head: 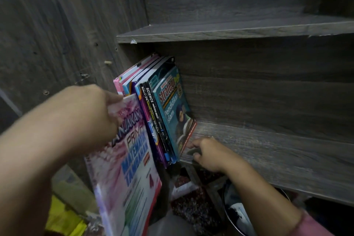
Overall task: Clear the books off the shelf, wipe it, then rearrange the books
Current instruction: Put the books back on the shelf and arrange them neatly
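Head view: left hand grips one glossy pink book by its top, beside roughly seven thin books leaning on the grainy wooden shelf, with right hand curled at their foot, grip unclear.

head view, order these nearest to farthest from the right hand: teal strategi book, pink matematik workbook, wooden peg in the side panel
1. Teal Strategi paperback book, just left of the right hand.
2. Pink Matematik workbook, lower left.
3. Small wooden peg, side panel, upper left.
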`<state>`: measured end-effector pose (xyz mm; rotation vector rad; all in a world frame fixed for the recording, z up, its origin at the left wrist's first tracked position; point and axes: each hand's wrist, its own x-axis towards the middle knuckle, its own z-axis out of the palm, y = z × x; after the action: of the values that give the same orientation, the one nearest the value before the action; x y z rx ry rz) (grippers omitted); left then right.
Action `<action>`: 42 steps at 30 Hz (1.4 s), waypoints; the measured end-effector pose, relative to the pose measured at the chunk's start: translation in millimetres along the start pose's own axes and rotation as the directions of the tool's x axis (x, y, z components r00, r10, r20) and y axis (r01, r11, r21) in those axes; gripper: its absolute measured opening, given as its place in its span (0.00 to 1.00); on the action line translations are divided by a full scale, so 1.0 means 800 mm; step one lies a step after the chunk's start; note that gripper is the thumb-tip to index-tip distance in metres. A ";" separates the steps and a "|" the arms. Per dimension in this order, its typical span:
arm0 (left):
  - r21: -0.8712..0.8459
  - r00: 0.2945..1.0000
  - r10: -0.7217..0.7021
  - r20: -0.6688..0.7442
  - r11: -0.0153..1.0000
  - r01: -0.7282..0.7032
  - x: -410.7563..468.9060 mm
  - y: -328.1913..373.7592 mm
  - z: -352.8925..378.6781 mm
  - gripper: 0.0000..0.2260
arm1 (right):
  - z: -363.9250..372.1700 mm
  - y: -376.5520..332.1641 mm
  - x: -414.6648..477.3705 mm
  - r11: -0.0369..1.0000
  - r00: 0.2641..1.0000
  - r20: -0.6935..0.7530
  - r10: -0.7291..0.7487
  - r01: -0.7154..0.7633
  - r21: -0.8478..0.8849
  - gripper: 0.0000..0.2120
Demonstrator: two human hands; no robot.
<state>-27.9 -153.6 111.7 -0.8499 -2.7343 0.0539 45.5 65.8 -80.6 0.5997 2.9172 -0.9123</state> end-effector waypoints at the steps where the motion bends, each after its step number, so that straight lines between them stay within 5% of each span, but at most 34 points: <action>1: 0.020 0.999 0.024 0.040 0.999 -0.025 -0.001 0.001 -0.011 0.20 | 0.000 -0.001 -0.001 1.000 1.000 0.003 0.008 -0.008 0.005 0.18; 6: -0.010 0.952 0.211 0.222 0.977 -0.214 -0.004 0.025 -0.034 0.20 | -0.006 -0.005 -0.007 0.999 1.000 0.004 0.027 -0.027 0.026 0.17; 12: -0.062 0.964 0.247 0.094 0.968 -0.242 0.027 0.063 -0.017 0.22 | -0.008 -0.005 -0.007 0.997 0.995 -0.071 0.073 -0.070 0.043 0.12; 16: -0.093 0.987 0.160 -0.018 0.983 -0.161 0.056 0.087 0.024 0.24 | -0.023 0.004 -0.003 0.923 0.879 -0.345 0.328 -0.377 -0.083 0.17; 18: -0.115 0.987 0.112 -0.111 0.985 -0.125 0.069 0.096 0.047 0.23 | -0.025 0.008 0.001 0.907 0.850 -0.367 0.378 -0.419 -0.038 0.17; 24: -0.101 0.976 -0.008 -0.218 0.995 -0.014 0.111 0.127 0.105 0.31 | -0.016 0.003 0.009 0.921 0.872 -0.339 0.354 -0.387 -0.034 0.17; 31: -0.124 0.981 -0.048 -0.188 0.992 0.025 0.130 0.142 0.134 0.18 | -0.007 0.002 0.020 0.940 0.908 -0.285 0.308 -0.336 -0.054 0.15; 37: 0.077 0.835 0.149 -0.529 0.989 -0.128 0.104 0.109 0.159 0.15 | 0.021 -0.007 0.025 0.999 0.993 -0.113 0.039 -0.037 0.017 0.27; 42: -0.254 0.802 -0.073 -0.593 0.962 -0.100 0.056 0.064 0.171 0.31 | 0.037 -0.017 0.030 0.993 0.996 -0.062 -0.063 0.068 0.095 0.36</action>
<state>-72.4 -79.5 -14.2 -0.7831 -2.1508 -0.5196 15.9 47.5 -101.2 0.5480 2.9758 -1.0672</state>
